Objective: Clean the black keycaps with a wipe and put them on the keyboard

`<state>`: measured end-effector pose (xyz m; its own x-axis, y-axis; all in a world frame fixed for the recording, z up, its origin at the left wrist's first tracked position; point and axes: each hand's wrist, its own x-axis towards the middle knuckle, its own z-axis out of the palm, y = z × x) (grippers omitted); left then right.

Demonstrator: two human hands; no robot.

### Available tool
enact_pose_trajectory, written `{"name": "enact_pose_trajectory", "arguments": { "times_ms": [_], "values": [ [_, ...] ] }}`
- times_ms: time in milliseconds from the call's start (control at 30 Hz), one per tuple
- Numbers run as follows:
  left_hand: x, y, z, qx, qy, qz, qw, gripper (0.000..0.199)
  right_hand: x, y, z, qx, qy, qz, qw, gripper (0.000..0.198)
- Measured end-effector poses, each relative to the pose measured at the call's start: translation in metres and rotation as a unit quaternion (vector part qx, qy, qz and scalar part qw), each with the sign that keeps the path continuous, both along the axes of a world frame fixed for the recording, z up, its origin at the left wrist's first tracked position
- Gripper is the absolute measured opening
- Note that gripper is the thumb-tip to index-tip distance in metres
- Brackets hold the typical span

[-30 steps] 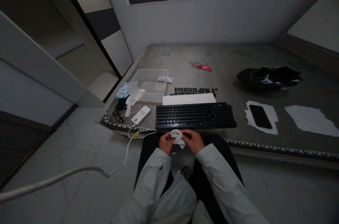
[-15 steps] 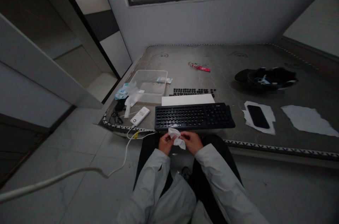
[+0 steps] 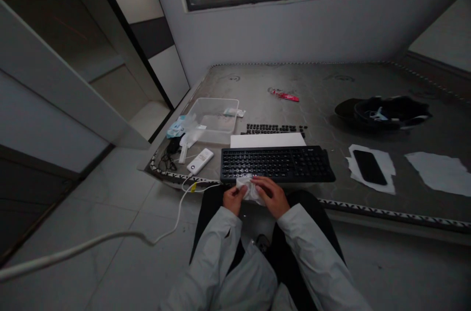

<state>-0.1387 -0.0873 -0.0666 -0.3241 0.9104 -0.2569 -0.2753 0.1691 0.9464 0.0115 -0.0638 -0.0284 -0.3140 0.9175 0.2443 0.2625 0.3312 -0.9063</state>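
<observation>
A crumpled white tissue [image 3: 250,191] is held between my two hands, just above my lap. My left hand [image 3: 234,198] pinches its left side between thumb and fingers. On its right side, the fingers of my right hand [image 3: 273,195] are closed on the tissue. Right in front of the hands lies a black keyboard [image 3: 275,163], with its key caps off across much of its surface as far as I can make out. A white board [image 3: 268,140] lies behind the keyboard, and rows of loose black key caps [image 3: 272,128] are laid out beyond it.
To the left stand a clear plastic box [image 3: 213,133], a white power bank [image 3: 200,161] and its cable. A phone [image 3: 370,167] lies on white paper at right, beside another paper sheet [image 3: 437,172]. Behind them rests a black cap [image 3: 382,112]. A red-handled tool [image 3: 287,96] lies farther back.
My right hand has shifted its fingers up over the tissue, which is now bunched closer between both hands. The whole view has shifted slightly, moving things rightward in the picture.
</observation>
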Motion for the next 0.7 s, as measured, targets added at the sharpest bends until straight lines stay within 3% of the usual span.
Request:
{"name": "enact_pose_trajectory", "arguments": {
  "times_ms": [233, 567, 700],
  "values": [
    [-0.002, -0.002, -0.002, -0.007, 0.005, -0.017, 1.0, 0.038, -0.002, 0.0, -0.009, 0.001, -0.051, 0.003, 0.999, 0.024],
    [-0.002, 0.0, -0.003, 0.015, -0.041, -0.027, 0.999, 0.036, -0.004, 0.001, -0.006, -0.042, -0.027, -0.028, 0.998, 0.02],
    [-0.001, 0.001, -0.003, 0.009, -0.042, -0.023, 0.999, 0.037, -0.005, 0.0, -0.007, -0.042, -0.029, 0.001, 0.999, 0.026]
  ]
}}
